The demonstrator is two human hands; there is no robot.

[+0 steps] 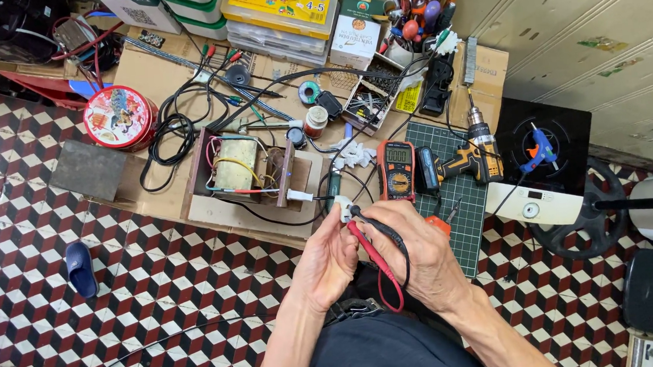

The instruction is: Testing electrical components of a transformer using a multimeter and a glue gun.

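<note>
My left hand [327,264] pinches a small white plug [343,207] on a wire near the front edge of the cardboard work surface. My right hand [416,255] grips the red and black test probes [374,243], their leads looping back under my wrist. The probe tips meet the white plug. Just beyond my hands lies an orange and black multimeter [397,169]. To its left sits a transformer with coloured wires in a wooden frame [240,169].
A cordless drill [469,160] lies on a green cutting mat [451,205]. An induction cooker [543,162] carries a blue glue gun [540,149]. A red tin [118,117], tangled cables, plastic boxes and a tool holder crowd the back. A blue slipper [81,268] lies on the tiled floor.
</note>
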